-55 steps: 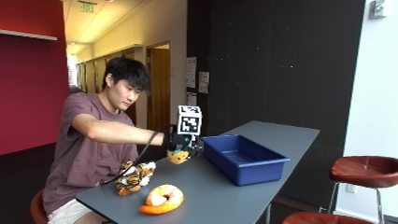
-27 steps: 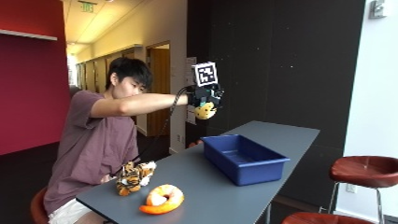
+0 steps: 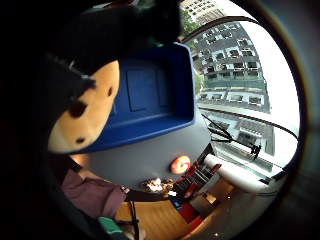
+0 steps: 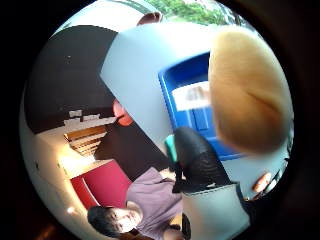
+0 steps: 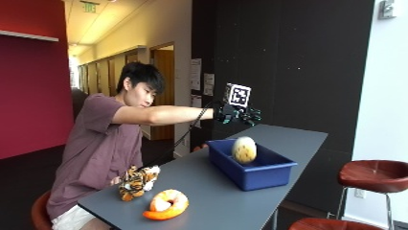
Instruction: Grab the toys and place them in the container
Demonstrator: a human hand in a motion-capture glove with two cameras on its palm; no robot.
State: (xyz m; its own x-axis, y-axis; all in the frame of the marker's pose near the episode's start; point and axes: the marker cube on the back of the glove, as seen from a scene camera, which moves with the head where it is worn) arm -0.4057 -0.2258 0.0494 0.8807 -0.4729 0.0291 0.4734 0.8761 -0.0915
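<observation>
A round yellow plush toy [image 5: 244, 149] with dark spots is at the mouth of the blue container [image 5: 255, 170], below my gloved right hand [image 5: 239, 115] and apart from it. The hand is stretched out above the container with its fingers spread and holds nothing. In the palm views the yellow toy [image 3: 80, 115] [image 4: 247, 95] fills much of the picture, with the blue container [image 3: 150, 95] [image 4: 185, 100] beneath it. A tiger plush [image 5: 137, 182] and an orange curved toy [image 5: 165, 203] lie on the grey table [image 5: 217, 196] near the person.
The container stands in the middle of the narrow table, lengthwise. Two red stools [image 5: 376, 175] stand beyond the table's right side. A dark wall runs behind the far end.
The hand carried the yellow toy up and across over the container, then let it go. The toy has dropped from the hand to the container's mouth.
</observation>
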